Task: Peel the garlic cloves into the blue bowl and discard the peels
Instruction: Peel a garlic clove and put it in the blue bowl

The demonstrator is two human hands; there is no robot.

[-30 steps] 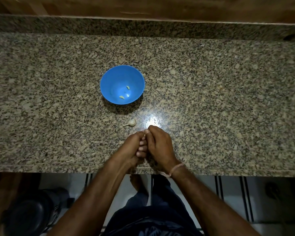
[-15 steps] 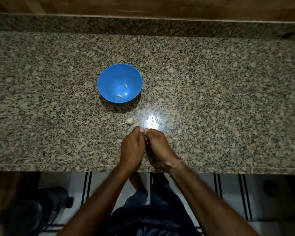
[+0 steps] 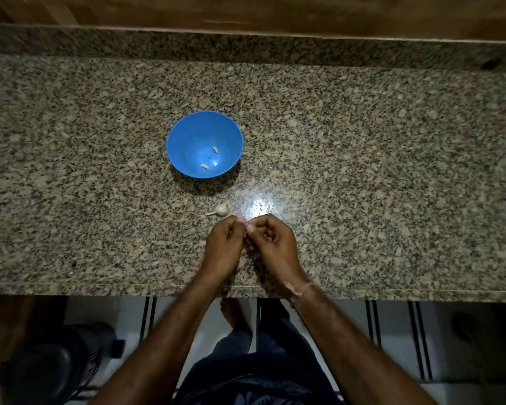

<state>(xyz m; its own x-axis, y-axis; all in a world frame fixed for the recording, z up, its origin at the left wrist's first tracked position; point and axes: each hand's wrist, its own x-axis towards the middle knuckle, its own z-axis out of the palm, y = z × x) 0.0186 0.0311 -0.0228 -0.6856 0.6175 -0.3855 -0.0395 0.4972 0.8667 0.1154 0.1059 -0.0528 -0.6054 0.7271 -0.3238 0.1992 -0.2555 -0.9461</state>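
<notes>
Head camera, looking down on a speckled granite counter [image 3: 362, 171] backed by a wooden wall [image 3: 246, 10]: the left hand [image 3: 224, 244] and right hand [image 3: 270, 244] meet near the front edge, fingers curled and tips pressed together; whether they pinch anything cannot be told. A garlic piece [image 3: 220, 209] lies just beyond them, near the blue bowl [image 3: 177, 133] holding two peeled cloves [image 3: 214, 149]. Striped floor tiles [image 3: 392, 331] show below.

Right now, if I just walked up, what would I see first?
The bright blue bowl in the middle of the speckled counter, with two peeled cloves inside. Nearer the edge, the left hand and right hand meet fingertip to fingertip around something too small to see, and an unpeeled garlic piece lies between them and the bowl.
</notes>
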